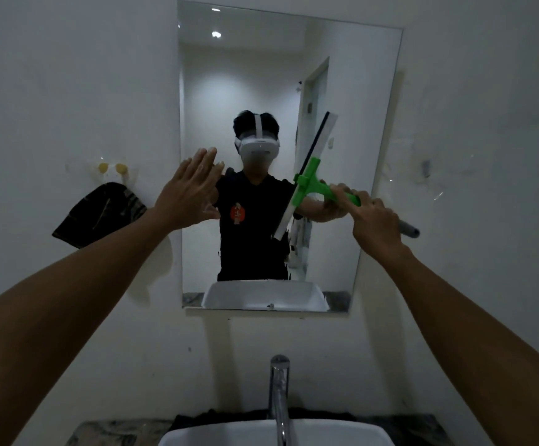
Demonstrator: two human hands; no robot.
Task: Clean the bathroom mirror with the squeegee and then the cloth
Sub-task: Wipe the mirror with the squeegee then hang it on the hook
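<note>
White sink basin (pixel 197 436) at the near edge looks empty, though it's cut off by the frame, with the faucet (pixel 279 397) standing over it. Right hand (pixel 376 225) is wrapped tight around the green squeegee (pixel 310 185), blade tilted against the mirror (pixel 358 123) right of centre. Left hand (pixel 189 188) is spread flat at the mirror's left edge, holding nothing. A dark cloth (pixel 101 214) hangs on the wall at left; its hook is hard to make out.

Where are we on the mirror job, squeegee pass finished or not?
Not finished. The right hand holds the green squeegee with its blade tilted against the right half of the mirror. The left hand is open and empty at the mirror's left edge. How much glass is wiped cannot be told. The cloth hangs on the wall, so that step is left.
</note>
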